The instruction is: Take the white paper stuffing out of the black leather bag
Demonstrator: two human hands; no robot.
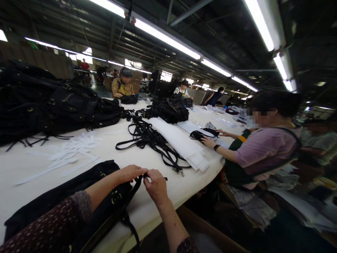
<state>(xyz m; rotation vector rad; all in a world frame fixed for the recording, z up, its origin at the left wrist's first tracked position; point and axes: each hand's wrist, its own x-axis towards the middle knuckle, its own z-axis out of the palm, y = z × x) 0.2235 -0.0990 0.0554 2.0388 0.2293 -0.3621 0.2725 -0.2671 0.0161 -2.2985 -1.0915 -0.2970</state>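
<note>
My left hand [133, 172] and my right hand [156, 185] meet over the near edge of the white table. Between their fingertips they pinch a narrow black strap [137, 185], which runs down toward the bag. A short strap end pokes out to the right of my right hand. Beneath my left forearm lies a black bag [81, 181] with brass-coloured buckles, partly hidden by my sleeve. A loose end of strap hangs over the table edge below my hands.
Beyond my hands lies a tangle of black straps [147, 135] with metal clips, beside white sheets [181, 144]. White paper strips [76, 149] are scattered at left, before a heap of black bags [58, 102]. A co-worker [265, 151] handles black straps close on the right.
</note>
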